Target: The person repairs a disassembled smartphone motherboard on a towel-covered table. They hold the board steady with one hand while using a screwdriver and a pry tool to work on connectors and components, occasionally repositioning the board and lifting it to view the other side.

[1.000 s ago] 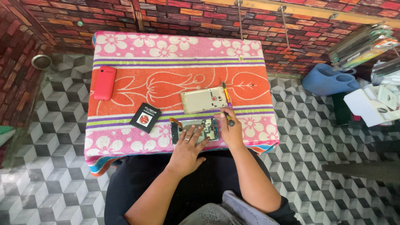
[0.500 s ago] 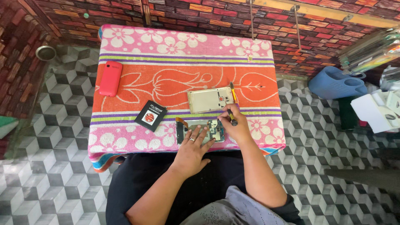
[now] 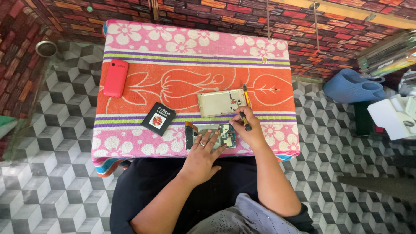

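An opened phone body (image 3: 214, 133) with a bare circuit board lies at the near edge of a small table covered by a pink, orange and floral towel (image 3: 195, 65). My left hand (image 3: 203, 154) lies flat on it, fingers spread, pinning it down. My right hand (image 3: 247, 130) grips a yellow-and-black screwdriver (image 3: 245, 108), its tip at the board's right end. Just beyond lies a pale gold phone back shell (image 3: 221, 102). A black battery (image 3: 158, 118) rests to the left, and a red phone (image 3: 115, 78) sits near the table's left edge.
A brick-patterned wall runs behind the table. A blue plastic object (image 3: 353, 86) and white boxes (image 3: 394, 115) stand on the floor to the right. A round metal bowl (image 3: 46, 48) sits at the upper left. The floor has a grey cube-pattern tile.
The view has shifted slightly, so the table sits a little further right. Both hands stay on the opened phone, with the screwdriver still at its right end.
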